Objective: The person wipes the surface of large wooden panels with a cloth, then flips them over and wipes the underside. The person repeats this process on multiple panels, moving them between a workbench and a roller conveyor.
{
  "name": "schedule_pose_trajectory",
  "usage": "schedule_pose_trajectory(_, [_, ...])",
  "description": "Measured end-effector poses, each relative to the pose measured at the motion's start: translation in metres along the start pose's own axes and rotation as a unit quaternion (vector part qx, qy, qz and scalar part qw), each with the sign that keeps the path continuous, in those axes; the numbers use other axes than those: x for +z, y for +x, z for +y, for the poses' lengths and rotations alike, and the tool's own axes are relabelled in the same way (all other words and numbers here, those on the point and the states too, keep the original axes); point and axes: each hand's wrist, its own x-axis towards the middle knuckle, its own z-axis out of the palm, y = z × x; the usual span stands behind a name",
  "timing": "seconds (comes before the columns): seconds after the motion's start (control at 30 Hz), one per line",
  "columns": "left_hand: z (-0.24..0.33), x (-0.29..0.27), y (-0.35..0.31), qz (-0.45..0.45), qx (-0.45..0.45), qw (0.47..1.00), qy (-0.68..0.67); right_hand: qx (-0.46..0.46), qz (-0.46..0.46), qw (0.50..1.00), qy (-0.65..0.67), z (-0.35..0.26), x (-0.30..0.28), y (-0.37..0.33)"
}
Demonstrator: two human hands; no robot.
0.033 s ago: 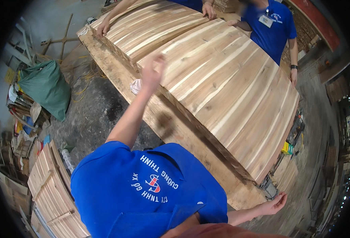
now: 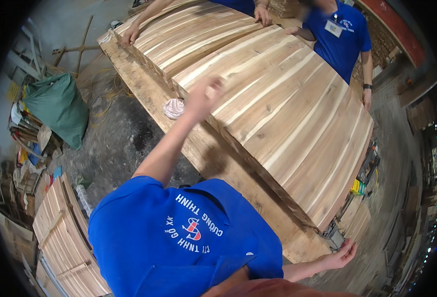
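Observation:
My left hand [image 2: 201, 101] is raised over the near edge of a striped wooden panel [image 2: 282, 119]. Its fingers are curled but smeared by motion, and a pale patch shows among them that I cannot make out. Below the wrist, a crumpled pinkish cloth [image 2: 174, 108] lies on the wooden bench [image 2: 198, 148]. My right hand [image 2: 341, 255] is held out low by the bench's right end, fingers loosely bent and nothing visible in them. Close to it is a grey metal fitting [image 2: 333, 236]. A second striped panel [image 2: 193, 37] lies farther left, beside the first.
One co-worker's hands [image 2: 130, 34] rest on the far panel's edges. Another person in a blue shirt [image 2: 341, 44] stands across the bench with hands at the panel. A green sack [image 2: 57, 110] is at left, stacked boards [image 2: 67, 242] at lower left, and a yellow-green box [image 2: 358, 187] at right.
My left hand has shifted a little right and nearer over the panel, uncovering more of the cloth. My right hand and the panels stay practically where they were.

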Motion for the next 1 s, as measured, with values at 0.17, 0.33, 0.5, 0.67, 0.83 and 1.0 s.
schedule_pose_trajectory(0.17, [0.064,0.04,-0.025,-0.538,0.047,0.827,0.153,-0.134,-0.421,0.785,0.434,-0.063,0.047,-0.025])
schedule_pose_trajectory(0.33, [0.079,0.074,-0.045,-0.378,0.272,0.879,0.104,-0.113,-0.649,0.364,0.658,-0.164,0.101,-0.047])
schedule_pose_trajectory(0.5, [0.068,0.106,-0.068,-0.328,0.283,0.883,0.182,-0.067,-0.666,0.267,0.694,-0.192,0.117,-0.072])
schedule_pose_trajectory(0.67, [0.06,0.114,-0.096,-0.39,0.216,0.875,0.188,-0.045,-0.678,0.23,0.697,-0.198,0.125,-0.084])
schedule_pose_trajectory(0.83, [0.057,0.118,-0.102,-0.368,0.207,0.886,0.19,-0.026,-0.684,0.215,0.697,-0.201,0.132,-0.092])
schedule_pose_trajectory(1.0, [0.053,0.121,-0.103,-0.366,0.213,0.886,0.192,-0.015,-0.688,0.204,0.697,-0.203,0.135,-0.096])
